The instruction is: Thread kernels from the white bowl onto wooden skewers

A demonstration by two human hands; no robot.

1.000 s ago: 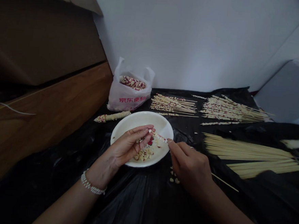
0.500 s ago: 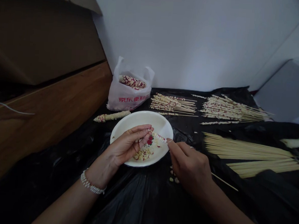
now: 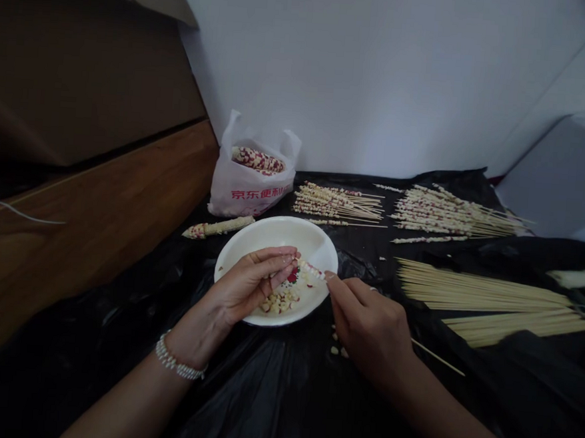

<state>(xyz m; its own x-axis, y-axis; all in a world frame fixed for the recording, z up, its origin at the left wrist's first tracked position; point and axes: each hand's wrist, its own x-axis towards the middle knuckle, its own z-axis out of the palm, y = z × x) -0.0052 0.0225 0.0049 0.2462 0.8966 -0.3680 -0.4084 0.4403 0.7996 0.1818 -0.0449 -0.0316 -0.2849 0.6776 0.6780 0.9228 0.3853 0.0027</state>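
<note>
My right hand is closed around a thin wooden skewer, whose bare end sticks out behind the hand. Toward the tip, a row of white and dark red corn kernels is threaded on it. At that tip my left hand pinches with thumb and fingers, apparently on a corn kernel mostly hidden by the fingertips. Both hands meet over a white bowl with a red flower print. Loose corn kernels lie in its bottom.
Behind the bowl stands a white plastic bag with corn cobs; a partly stripped cob lies before it. Filled skewers lie in two piles. Bare skewers fan out at right. Black plastic sheeting covers the surface.
Almost nothing has moved. The left fingertips have closed slightly more around the skewer's tip, and the whole view has shifted a few pixels.
</note>
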